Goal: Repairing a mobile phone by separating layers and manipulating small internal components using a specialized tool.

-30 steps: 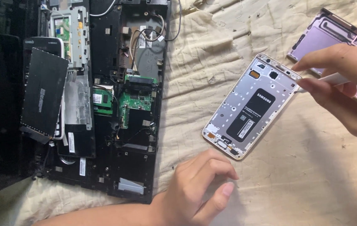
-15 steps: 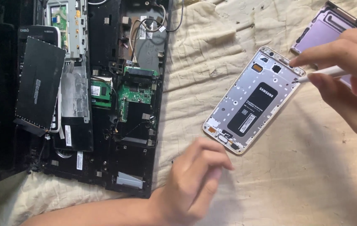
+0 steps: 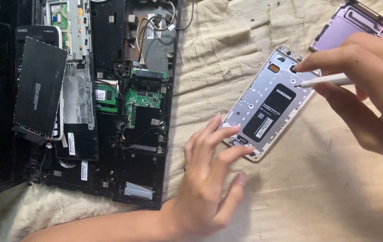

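In the right half of the frame an opened phone [image 3: 267, 103] lies back-up and slanted on a wrinkled cream cloth [image 3: 317, 192], its silver frame and black battery showing. The left hand [image 3: 209, 179] reaches up from the bottom centre with fingers spread and loose, grasping nothing; two fingertips [image 3: 234, 131] rest on the phone's lower end. The right hand [image 3: 371, 85] comes in from the right edge, pinching a thin white tool [image 3: 324, 81] whose tip touches the phone's upper part. A purple back cover [image 3: 357, 22] lies at upper right (partly behind that hand). A dismantled laptop [image 3: 124, 112] fills the left.
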